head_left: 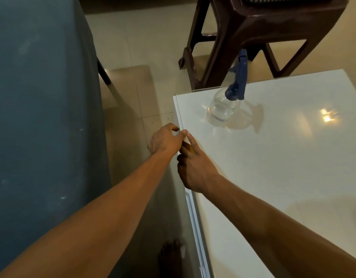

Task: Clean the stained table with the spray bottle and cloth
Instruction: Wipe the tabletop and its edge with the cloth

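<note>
A glossy white table (273, 157) fills the lower right of the view, its top throwing back warm lamp glare at about 3 o'clock. The spray bottle (225, 107) — clear body, dark blue trigger head — stands upright near the table's far left corner, at roughly 1 o'clock from the hands, with its reflection spread on the sheen beside it. Both hands meet at the table's left edge: the left hand (165, 140) reaches in from off the table, fingers curled at the rim, and the right hand (195, 171) lies on the top just inside it. Between them shows a small yellowish scrap — possibly the cloth (188, 146), though too little shows to be sure which hand grips it. Beige floor tiles (133, 57) run toward 12 o'clock, where a dark brown plastic stool (253, 27) stands beyond the table. A blue-grey surface (42, 97) fills the 9 o'clock side.
</note>
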